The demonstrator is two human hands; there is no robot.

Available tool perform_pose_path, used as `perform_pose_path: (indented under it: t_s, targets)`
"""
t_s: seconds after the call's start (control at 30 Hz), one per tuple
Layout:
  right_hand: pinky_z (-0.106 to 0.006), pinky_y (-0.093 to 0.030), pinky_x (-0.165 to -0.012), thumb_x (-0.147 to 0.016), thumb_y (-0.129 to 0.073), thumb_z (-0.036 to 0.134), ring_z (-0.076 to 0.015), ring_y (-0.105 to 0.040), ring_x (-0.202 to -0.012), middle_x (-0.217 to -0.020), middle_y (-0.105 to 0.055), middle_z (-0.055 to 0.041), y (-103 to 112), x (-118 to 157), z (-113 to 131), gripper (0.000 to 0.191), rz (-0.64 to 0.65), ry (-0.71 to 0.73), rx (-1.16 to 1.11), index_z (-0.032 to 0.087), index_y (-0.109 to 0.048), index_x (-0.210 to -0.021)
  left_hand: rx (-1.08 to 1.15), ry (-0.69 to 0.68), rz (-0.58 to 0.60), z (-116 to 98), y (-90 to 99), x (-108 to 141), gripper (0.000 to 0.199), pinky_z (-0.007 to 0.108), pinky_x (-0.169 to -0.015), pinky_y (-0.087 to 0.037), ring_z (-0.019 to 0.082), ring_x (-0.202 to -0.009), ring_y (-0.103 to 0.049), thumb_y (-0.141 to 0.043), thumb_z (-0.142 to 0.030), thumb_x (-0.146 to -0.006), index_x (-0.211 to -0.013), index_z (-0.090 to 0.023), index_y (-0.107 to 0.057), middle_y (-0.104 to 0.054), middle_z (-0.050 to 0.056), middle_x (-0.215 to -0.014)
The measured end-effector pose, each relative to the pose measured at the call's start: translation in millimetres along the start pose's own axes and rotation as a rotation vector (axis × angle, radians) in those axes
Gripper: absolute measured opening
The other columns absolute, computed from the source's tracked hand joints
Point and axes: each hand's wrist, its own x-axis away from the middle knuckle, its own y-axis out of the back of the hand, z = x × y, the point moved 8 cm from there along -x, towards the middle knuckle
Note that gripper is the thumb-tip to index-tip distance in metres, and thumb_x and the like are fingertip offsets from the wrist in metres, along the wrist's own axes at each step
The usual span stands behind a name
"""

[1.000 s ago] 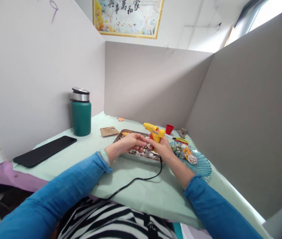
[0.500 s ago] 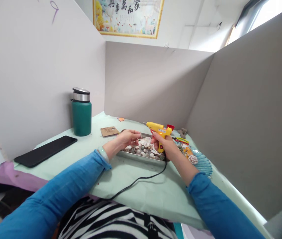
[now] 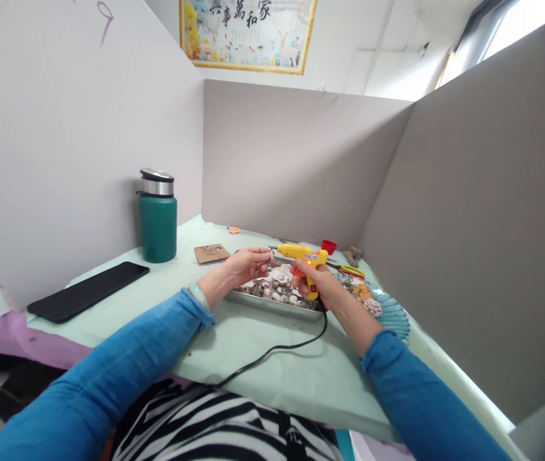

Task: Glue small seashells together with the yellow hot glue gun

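Over the left part of a metal tray [image 3: 272,305] of shells, my left hand [image 3: 247,266] pinches a small whitish piece [image 3: 272,255], perhaps a shell. My right hand [image 3: 317,283] is wrapped round the handle of a yellow glue gun [image 3: 296,251], whose nozzle points left at the small piece. Whether the nozzle touches the piece I cannot tell. Many loose shells [image 3: 279,285] lie in the tray below both hands. A black cord [image 3: 272,349] runs from the gun's handle toward the table's front edge.
A green bottle [image 3: 157,227] and a black phone [image 3: 89,291] are at the left. Behind the tray's left side lies a brown card [image 3: 211,253]. At the right are a blue shell-shaped item [image 3: 392,314], yellow-green-handled pliers [image 3: 351,271] and a red cup [image 3: 328,247]. Grey panels surround the table.
The glue gun has come down and tipped level, its nozzle now beside the small piece. My left hand has barely moved. The cord has shifted slightly right.
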Motion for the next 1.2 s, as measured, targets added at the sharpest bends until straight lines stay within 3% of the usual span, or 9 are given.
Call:
perform_pose_path:
  t_s: [0.37,1.2]
  targets:
    - [-0.019,-0.033,-0.034,-0.066,-0.062,0.055,-0.0048,-0.036,-0.031,-0.046,-0.056,0.0025,-2.0,0.1,-1.7,0.04,0.013,-0.014,-0.055,0.016,-0.056,-0.07,0.03,-0.049,-0.063,-5.6,0.5,2.3,0.015,0.022,-0.055,-0.047,0.004,-0.047,-0.051,-0.065,-0.01,-0.071,-0.083,-0.011,-0.058,-0.059,0.0,-0.067]
    - [-0.019,-0.034,-0.034,-0.072,-0.061,0.05,-0.0044,-0.037,-0.031,-0.047,-0.056,0.0025,-0.2,-4.2,-9.7,0.035,0.083,-0.018,-0.096,0.016,-0.055,-0.073,0.085,-0.049,-0.049,-6.5,-1.4,2.8,0.017,0.019,-0.05,-0.046,0.005,-0.047,-0.051,-0.067,-0.009,-0.068,-0.081,-0.012,-0.058,-0.055,-0.002,-0.06]
